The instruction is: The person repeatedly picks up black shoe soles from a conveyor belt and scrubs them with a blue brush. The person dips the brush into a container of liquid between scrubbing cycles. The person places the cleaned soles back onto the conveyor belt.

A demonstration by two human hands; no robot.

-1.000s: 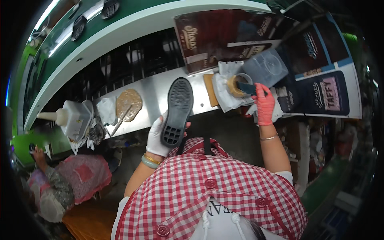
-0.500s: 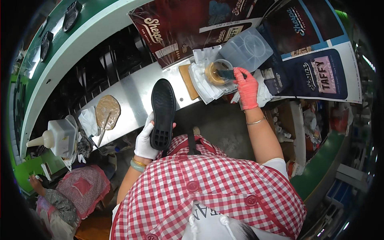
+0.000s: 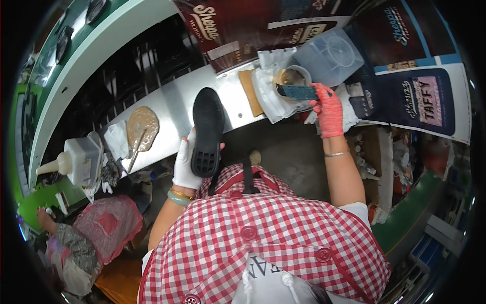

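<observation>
Surface: a long grey metal bench (image 3: 172, 109) beside a green conveyor edge.
Left hand (image 3: 186, 164): white glove, fingers closed around the heel of a black shoe sole (image 3: 206, 130), held upright above the bench edge.
Right hand (image 3: 328, 109): red glove, gripping a dark brush (image 3: 298, 91) over a glue pot (image 3: 289, 77).
Nearby: clear plastic lid (image 3: 329, 54), brown pad (image 3: 142, 126).

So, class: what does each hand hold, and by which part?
Left hand grips the black shoe sole at its heel end; right hand holds a brush by its handle end.

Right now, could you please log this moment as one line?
left hand: holds black shoe sole | right hand: holds brush over glue pot
</observation>
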